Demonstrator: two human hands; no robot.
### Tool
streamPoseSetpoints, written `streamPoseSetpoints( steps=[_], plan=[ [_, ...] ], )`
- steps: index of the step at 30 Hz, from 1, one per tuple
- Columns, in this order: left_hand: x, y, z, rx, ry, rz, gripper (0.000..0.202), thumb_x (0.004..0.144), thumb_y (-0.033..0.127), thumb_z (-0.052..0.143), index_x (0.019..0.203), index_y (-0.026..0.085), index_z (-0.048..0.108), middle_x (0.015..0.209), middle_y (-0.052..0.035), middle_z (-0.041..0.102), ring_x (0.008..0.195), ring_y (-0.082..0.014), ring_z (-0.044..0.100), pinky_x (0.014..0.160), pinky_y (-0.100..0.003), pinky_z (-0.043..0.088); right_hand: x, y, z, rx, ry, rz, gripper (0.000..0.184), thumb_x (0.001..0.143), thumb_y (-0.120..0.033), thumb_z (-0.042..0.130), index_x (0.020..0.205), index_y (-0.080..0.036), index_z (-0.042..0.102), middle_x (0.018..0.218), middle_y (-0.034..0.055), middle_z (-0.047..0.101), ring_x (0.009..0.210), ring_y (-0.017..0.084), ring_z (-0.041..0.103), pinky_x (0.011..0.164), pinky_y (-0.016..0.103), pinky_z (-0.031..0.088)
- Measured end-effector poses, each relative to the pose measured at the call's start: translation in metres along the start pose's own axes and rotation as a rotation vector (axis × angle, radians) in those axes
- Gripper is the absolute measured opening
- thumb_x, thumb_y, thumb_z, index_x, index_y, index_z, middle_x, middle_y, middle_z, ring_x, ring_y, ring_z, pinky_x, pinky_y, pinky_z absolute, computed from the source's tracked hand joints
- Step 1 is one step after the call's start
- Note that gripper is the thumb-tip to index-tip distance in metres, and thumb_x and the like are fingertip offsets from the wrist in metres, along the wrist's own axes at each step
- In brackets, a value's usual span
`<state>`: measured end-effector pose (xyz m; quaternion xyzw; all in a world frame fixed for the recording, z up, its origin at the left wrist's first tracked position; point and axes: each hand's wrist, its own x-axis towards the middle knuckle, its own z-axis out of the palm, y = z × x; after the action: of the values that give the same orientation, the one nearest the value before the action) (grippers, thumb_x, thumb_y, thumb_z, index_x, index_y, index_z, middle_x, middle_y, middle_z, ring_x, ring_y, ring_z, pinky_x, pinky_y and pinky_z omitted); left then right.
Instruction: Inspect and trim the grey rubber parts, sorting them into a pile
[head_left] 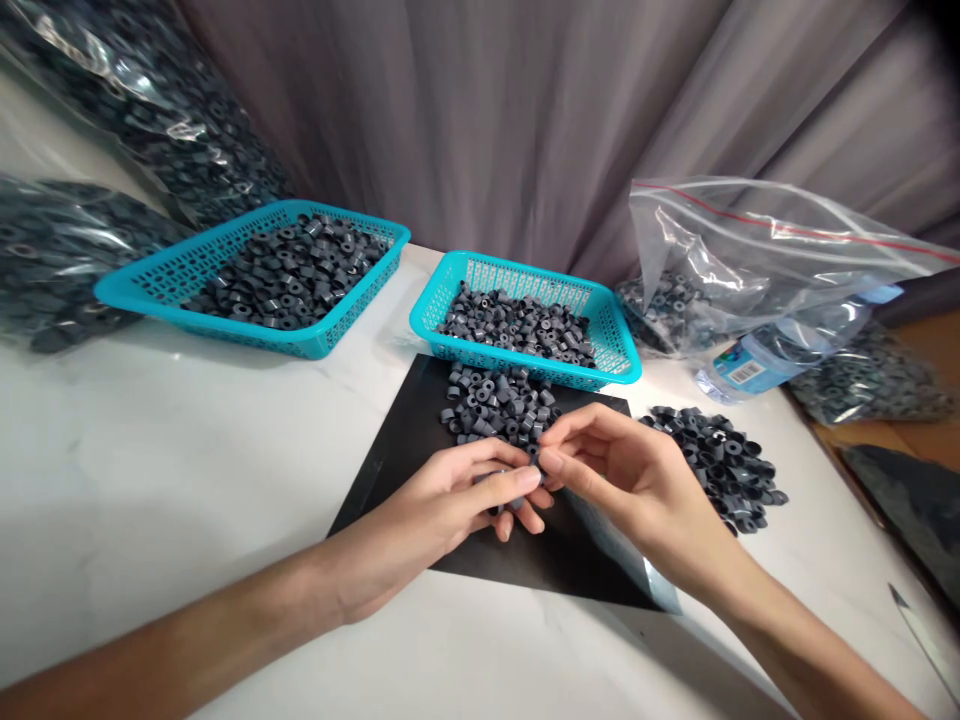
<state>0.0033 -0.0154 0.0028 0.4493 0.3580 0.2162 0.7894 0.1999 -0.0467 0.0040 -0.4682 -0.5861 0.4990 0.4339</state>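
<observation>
Over a black mat (480, 565), my left hand (480, 495) is curled around a few small dark grey ring-shaped parts, partly hidden by its fingers. My right hand (622, 465) meets it from the right, thumb and index finger pinched close to the left fingertips. A small grey ring (533, 453) shows between the two hands; how firmly the right fingers grip it is hard to see. Just beyond the hands lies a loose pile of the same grey rings (491, 400) on the mat. Another pile of dark caps or rings (724, 460) lies right of the right hand.
Two turquoise baskets, one in the middle (630, 368) and one at left (322, 340), hold many grey parts. Behind the right pile stand an open zip bag (705, 260) and a tilted water bottle (787, 350). Large filled plastic bags (150, 100) lean at far left. A grey curtain (480, 120) hangs behind.
</observation>
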Motion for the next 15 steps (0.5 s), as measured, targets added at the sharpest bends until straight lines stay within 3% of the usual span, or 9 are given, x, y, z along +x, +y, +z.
streamPoseSetpoints(
  steps=[6,15],
  plan=[
    [0.0023,-0.0035,0.0002,-0.168,0.042,0.019,0.027,0.096,0.040,0.056,0.094,0.016,0.068,0.091,-0.0049,0.068,0.082,-0.0167,0.062,0.074,-0.031,0.042,0.0007,0.0059,0.0039,-0.059,0.019,-0.009,0.022,0.090,-0.040,0.069,0.097,-0.020,0.064,0.083,0.0026,0.069,0.075,0.016,0.068,0.075,0.031,0.057],
    [0.0001,0.0002,0.0003,-0.039,0.024,0.000,0.016,0.093,0.031,0.063,0.096,0.016,0.065,0.091,-0.0016,0.068,0.081,-0.0114,0.059,0.078,-0.026,0.043,0.0013,0.0078,0.0052,-0.034,0.018,-0.018,0.018,0.091,-0.037,0.069,0.096,-0.020,0.064,0.085,0.0019,0.068,0.077,0.015,0.067,0.074,0.028,0.056]
  ],
)
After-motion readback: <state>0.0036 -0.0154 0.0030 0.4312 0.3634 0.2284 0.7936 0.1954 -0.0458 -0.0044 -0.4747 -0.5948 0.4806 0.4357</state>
